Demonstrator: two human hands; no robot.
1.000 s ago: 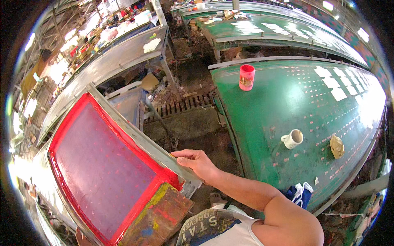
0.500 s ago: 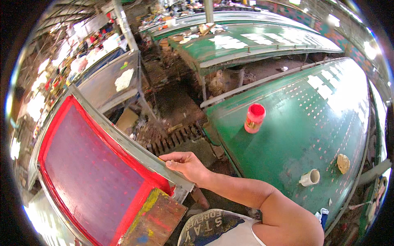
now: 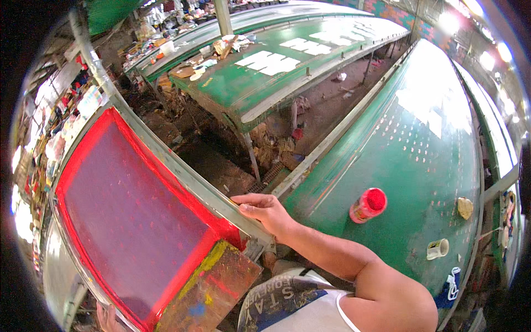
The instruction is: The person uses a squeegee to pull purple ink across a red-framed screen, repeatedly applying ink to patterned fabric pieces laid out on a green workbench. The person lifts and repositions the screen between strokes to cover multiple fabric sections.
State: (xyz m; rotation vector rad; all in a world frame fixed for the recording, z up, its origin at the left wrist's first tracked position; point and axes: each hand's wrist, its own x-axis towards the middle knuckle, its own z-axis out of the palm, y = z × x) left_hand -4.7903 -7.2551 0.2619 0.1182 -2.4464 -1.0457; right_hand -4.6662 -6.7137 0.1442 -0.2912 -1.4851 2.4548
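Note:
A screen printing frame (image 3: 160, 146) is tilted in front of me on the left, its purple-grey mesh (image 3: 133, 205) bordered with wet-looking red. My right hand (image 3: 265, 213) grips the frame's right edge, thumb on top and fingers along the rim. At the lower left rim, my left hand (image 3: 108, 318) shows only partly, fingers against the frame's outer edge. A paint-stained wooden board (image 3: 221, 285) lies across the frame's near end, smeared yellow, red and blue. To the right, an open jar of red ink (image 3: 369, 205) stands on a long green table (image 3: 332, 238).
A small pale cup (image 3: 437, 249) lies on its side near a tan lump (image 3: 464, 208) on the green table. Blue cloth with a white cord (image 3: 451, 286) sits at its near edge. Another green table (image 3: 221, 94) stands beyond a littered gap. A metal post (image 3: 91, 55) rises behind the frame.
My view has turned right and the frame has come along with me, my right hand still on its edge. The red jar now appears nearer. My left hand has come into view.

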